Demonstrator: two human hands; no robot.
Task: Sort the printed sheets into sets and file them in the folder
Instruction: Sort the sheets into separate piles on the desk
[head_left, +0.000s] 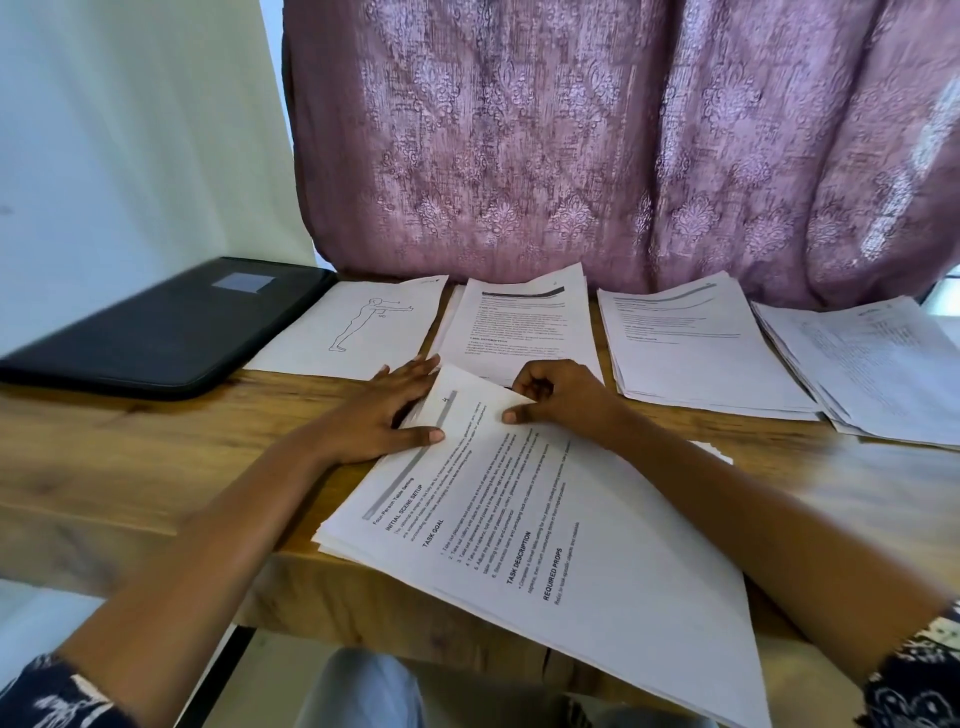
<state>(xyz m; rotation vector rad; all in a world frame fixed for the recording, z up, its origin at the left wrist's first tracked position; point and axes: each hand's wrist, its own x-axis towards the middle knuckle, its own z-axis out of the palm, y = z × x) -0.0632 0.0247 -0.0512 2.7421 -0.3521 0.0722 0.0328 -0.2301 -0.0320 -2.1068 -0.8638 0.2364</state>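
Head view. Right hand (550, 395): fingers curled, thumb and fingertips pinching the raised far corner of the top sheet (519, 499). Left hand (384, 410): flat, fingers straight, pressing on the stack (337, 540) just left of that corner.

Stack lies askew on the table (130, 467), near end hanging over the edge.

Step in hand, as I read it: peel off one sheet and place it by its heading. To do it well, hold the left palm down so lower pages don't drag, and check the pinch has a single page.

Just beyond the hands, in a row: drawing sheet (353, 327), middle pile (524, 327), third pile (691, 353), right-end pile (883, 369). Their print is too blurred to match.

Folder (166, 327): black, closed, far left, well apart from the right hand. Filing not yet begun, I judge.
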